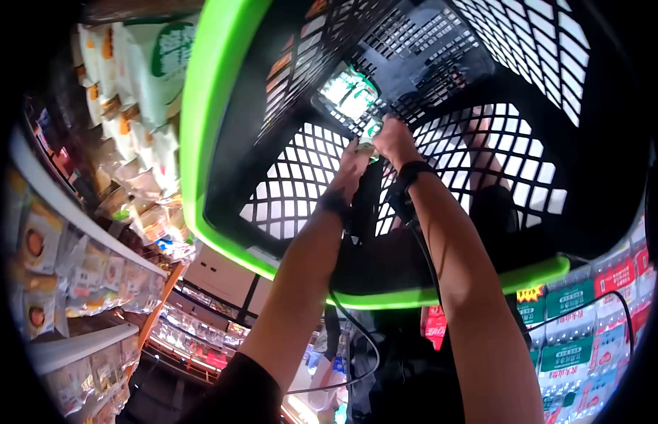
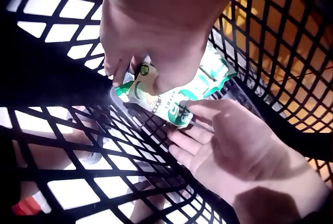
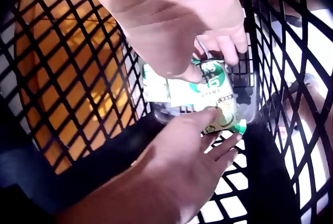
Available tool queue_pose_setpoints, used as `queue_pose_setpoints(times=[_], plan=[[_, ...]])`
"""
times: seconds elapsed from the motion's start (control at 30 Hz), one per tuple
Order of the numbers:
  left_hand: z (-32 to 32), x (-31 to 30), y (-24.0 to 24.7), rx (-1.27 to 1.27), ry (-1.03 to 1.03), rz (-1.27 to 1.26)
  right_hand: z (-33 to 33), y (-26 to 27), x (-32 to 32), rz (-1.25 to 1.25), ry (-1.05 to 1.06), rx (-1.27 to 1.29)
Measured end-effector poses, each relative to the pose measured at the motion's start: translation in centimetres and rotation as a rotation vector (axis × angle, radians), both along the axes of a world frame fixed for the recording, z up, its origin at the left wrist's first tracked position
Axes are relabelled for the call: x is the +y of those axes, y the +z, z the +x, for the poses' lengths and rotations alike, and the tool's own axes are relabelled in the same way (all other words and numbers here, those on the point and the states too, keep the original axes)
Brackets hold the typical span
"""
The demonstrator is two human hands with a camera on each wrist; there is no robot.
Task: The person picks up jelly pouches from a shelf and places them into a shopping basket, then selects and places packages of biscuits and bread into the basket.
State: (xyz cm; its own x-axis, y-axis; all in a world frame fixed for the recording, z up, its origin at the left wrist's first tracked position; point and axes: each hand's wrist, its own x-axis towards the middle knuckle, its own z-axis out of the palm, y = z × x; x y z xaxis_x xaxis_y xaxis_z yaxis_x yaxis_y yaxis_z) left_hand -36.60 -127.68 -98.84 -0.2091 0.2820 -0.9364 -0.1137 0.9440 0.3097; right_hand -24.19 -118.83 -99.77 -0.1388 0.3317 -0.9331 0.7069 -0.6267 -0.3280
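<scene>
Both hands are down inside a black mesh basket (image 1: 230, 169), holding a small white-and-green packet (image 2: 166, 104). My left hand (image 1: 352, 166) pinches the end with a green tip, its thumb over the face and its fingers beneath. At the other end my right hand (image 1: 398, 141) grips the packet, thumb on the printed side and fingers under it. A larger white-and-green bag (image 1: 349, 92) lies deeper in the basket, partly covered by the held packet and the hands in the wrist views.
The basket has a bright green rim (image 1: 195, 127). Shelves on the left hold bagged foods (image 1: 96, 275) and hanging white bags (image 1: 152, 71). Stacked bottle packs (image 1: 566, 360) with green and red labels stand at the lower right. A black cable (image 1: 375, 353) hangs by the arms.
</scene>
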Motion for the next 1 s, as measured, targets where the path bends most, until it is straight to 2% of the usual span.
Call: queue_pose_setpoints(times=[0.03, 0.1, 0.17, 0.2, 0.23, 0.27, 0.37, 0.4, 0.47, 0.5, 0.53, 0.57, 0.6, 0.63, 0.67, 0.73, 0.77, 0.8, 0.83, 0.87, 0.9, 0.97, 1.0], plan=[[-0.1, -0.2, -0.7, -0.06, 0.04, 0.045, -0.1, -0.7, -0.4, 0.055, -0.059, 0.03], [0.6, 0.1, -2.3, 0.156, -0.129, -0.092, -0.3, -2.9, -2.5, 0.181, -0.178, 0.091], [-0.2, -0.4, -4.1, -0.061, -0.047, -0.004, -0.2, -5.3, -4.1, 0.235, -0.134, 0.162], [0.3, 0.8, -3.0, 0.147, -0.427, -0.051, -0.2, -5.4, -4.6, 0.382, -0.18, 0.206], [0.4, 1.3, -1.6, 0.191, -0.333, -0.076, -0.2, -5.6, -4.8, 0.38, -0.193, 0.226], [0.3, 1.4, -0.5, 0.236, -0.237, -0.094, 0.2, -6.3, -5.6, 0.505, -0.02, 0.316], [1.0, 1.5, 4.4, 0.037, 0.197, 0.074, 1.4, 0.4, -3.7, 0.207, -0.026, 0.374], [1.4, 1.3, 6.5, 0.113, 0.098, 0.086, 2.0, 4.3, -3.3, 0.147, -0.065, 0.349], [2.2, 0.9, 10.7, 0.279, -0.1, 0.094, 3.6, 6.3, -3.4, 0.313, 0.238, 0.268], [2.6, 3.6, 16.2, 0.284, -0.164, 0.017, 4.5, 7.9, -3.0, 0.395, 0.376, 0.229], [2.5, 3.0, 18.1, 0.372, -0.232, 0.019, 5.0, 10.5, -2.4, 0.462, 0.489, 0.198], [2.6, 1.3, 19.0, 0.441, -0.31, 0.096, 4.6, 17.1, 1.0, 0.161, 0.323, 0.108], [3.2, 2.2, 22.5, 0.465, -0.327, 0.073, 5.4, 18.1, 0.7, 0.263, 0.385, 0.095], [3.6, 3.3, 25.8, 0.487, -0.341, 0.056, 5.5, 21.8, 2.2, 0.28, 0.43, 0.015], [3.7, 3.8, 28.9, 0.458, -0.354, 0.145, 5.9, 26.1, 4.0, 0.257, 0.402, 0.052], [4.6, 4.9, 34.3, 0.479, -0.346, 0.281, 6.9, 31.0, 5.3, 0.439, 0.511, 0.078], [4.3, 6.3, 38.3, 0.327, -0.295, 0.212, 9.2, 27.1, 2.8, 0.824, 0.26, 0.438], [4.2, 5.8, 37.7, 0.327, -0.358, 0.302, 9.4, 31.6, 5.9, 1.059, 0.989, 0.412], [4.2, 6.2, 39.7, 0.463, -0.305, 0.514, 7.5, 33.5, 7.3, 0.89, 0.877, 0.212], [3.9, 5.3, 36.3, 0.417, -0.181, 0.856, 6.6, 34.4, 7.3, 0.702, 0.74, 0.03], [4.3, 6.3, 41.1, 0.561, -0.273, 0.612, 6.4, 35.8, 8.1, 0.582, 0.56, 0.191], [3.6, 7.8, 45.7, 0.562, -0.165, 0.585, 5.5, 40.8, 9.1, 0.237, 0.161, 0.407], [2.9, 8.2, 47.5, 0.601, -0.136, 0.7, 4.9, 43.0, 9.6, 0.163, 0.036, 0.52]])
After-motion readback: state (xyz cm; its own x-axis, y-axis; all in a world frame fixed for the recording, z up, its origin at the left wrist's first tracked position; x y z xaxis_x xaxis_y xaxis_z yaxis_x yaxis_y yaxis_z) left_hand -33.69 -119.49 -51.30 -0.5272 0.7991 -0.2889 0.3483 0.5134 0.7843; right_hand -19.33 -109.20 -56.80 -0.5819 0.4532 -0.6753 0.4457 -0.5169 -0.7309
